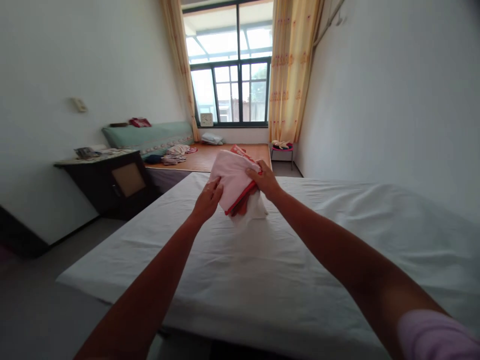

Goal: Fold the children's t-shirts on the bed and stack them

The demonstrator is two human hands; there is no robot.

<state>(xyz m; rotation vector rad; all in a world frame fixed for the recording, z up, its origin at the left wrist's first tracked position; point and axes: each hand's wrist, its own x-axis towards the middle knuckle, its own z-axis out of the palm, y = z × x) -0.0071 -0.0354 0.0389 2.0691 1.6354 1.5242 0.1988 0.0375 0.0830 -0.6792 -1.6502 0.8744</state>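
Both my arms reach out over a bed with a white sheet (262, 260). Between my hands is a folded pink cloth with a red edge (232, 180), held up above the sheet. My left hand (208, 200) pinches its lower left side with closed fingers. My right hand (264, 180) grips its right edge, thumb on top. A white piece of fabric (255, 210) hangs below the pink cloth, under my right hand.
A dark cabinet (108, 182) with papers on top stands to the left of the bed. Beyond lies a second bed with a bamboo mat (221, 155), a green headboard (146, 135) and loose clothes (176, 152). A window (232, 75) with yellow curtains and a small stool (282, 147) fill the far end.
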